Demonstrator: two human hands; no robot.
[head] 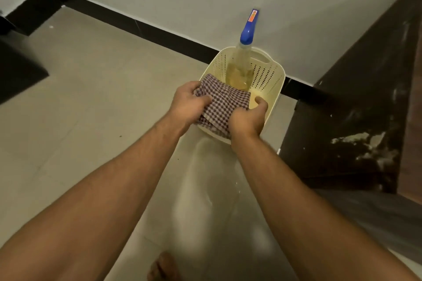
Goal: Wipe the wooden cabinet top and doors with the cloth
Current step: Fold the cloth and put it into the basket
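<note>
Purple-and-white checked cloth (222,104) gripped by left hand (187,105) and right hand (247,118), fingers curled into it, over the near-left rim of a cream perforated plastic basket (271,70). Clear blue-capped spray bottle (242,68) standing at its far edge. Dark wooden cabinet (347,121) to the right.

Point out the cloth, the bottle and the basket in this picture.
cloth (222,104): head view, on its checked middle.
bottle (247,32): head view, on its blue spray head.
basket (267,73): head view, on its perforated right wall.
</note>
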